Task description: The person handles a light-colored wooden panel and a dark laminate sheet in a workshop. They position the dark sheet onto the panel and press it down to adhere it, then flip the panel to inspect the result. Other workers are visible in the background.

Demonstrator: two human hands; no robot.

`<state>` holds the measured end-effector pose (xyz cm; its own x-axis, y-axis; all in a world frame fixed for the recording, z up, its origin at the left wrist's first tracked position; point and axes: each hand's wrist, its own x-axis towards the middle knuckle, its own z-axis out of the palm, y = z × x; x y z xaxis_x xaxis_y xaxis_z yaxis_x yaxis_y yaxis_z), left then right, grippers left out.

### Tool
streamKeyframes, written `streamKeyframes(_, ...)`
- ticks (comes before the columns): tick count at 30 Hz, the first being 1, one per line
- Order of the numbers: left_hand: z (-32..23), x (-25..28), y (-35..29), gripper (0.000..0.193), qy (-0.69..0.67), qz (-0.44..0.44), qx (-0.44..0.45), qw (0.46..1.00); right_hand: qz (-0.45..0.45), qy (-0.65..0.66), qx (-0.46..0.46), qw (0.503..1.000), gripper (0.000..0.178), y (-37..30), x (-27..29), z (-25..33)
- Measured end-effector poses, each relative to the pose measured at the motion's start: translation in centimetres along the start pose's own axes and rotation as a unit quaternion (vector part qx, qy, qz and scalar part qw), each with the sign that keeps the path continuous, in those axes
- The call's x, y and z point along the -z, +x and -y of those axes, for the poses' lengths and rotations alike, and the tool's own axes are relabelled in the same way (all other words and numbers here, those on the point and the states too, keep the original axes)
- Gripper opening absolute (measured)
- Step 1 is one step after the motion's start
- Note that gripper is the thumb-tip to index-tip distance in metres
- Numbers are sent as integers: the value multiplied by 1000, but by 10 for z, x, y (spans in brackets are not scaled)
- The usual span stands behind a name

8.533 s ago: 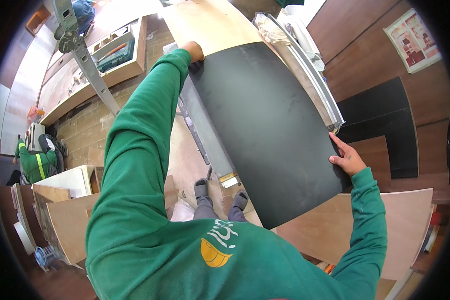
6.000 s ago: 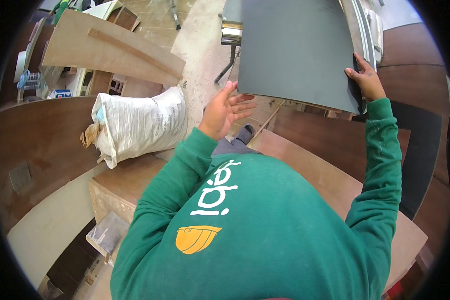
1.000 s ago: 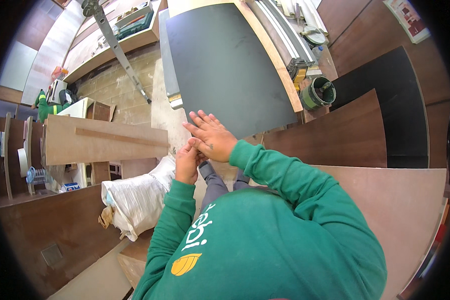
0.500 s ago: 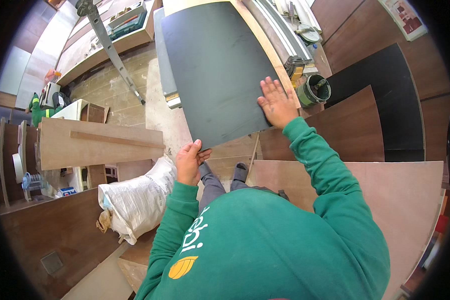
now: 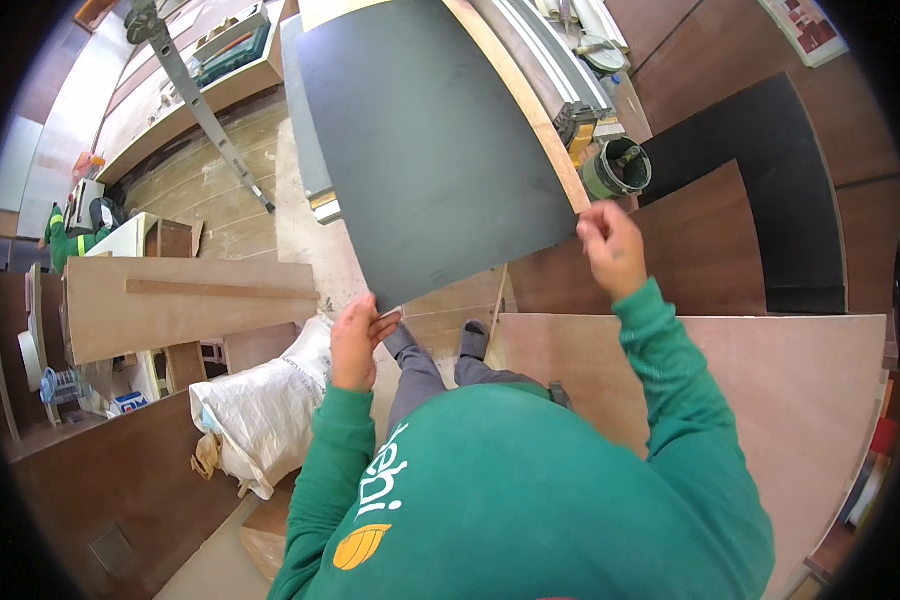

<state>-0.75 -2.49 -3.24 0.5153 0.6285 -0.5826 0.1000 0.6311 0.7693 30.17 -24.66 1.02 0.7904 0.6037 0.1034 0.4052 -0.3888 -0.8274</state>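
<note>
A large black laminate sheet [image 5: 440, 150] lies lengthwise in front of me on a pale wooden board [image 5: 542, 125], which shows along its right edge. My left hand [image 5: 354, 340] is at the near left corner of the sheet, its thumb on top and fingers just under the edge. At the near right corner, my right hand [image 5: 613, 250] has its fingers curled and pinched against the edge where sheet and board meet. What lies right under those fingertips is hidden.
A dark green bucket [image 5: 602, 178] stands right of the board, beside stacked grey-white profiles [image 5: 550, 60]. Brown panels [image 5: 680, 235] lean at the right. A white sack [image 5: 265, 410] and a propped plywood panel [image 5: 190, 325] are at my left. A metal leg [image 5: 205, 110] stands beyond.
My right hand has slid from flat on the sheet's surface to its near right corner, and its fingers have closed. The left hand stays at the left corner. The view has shifted slightly.
</note>
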Motion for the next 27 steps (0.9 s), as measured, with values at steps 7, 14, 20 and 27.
streamKeyframes(7,120,135,-18,49,463,-6,76,883,279,19,-285,917,28,-165,-31,-92)
streamKeyframes(14,219,190,-32,58,535,207,107,812,361,9,-265,894,46,-213,-52,-147)
streamKeyframes(20,93,78,-36,56,79,157,319,931,367,-98,-214,900,50,-153,-35,-122)
streamKeyframes(27,31,24,-86,57,13,290,260,921,489,50,-172,854,80,-116,-31,-62)
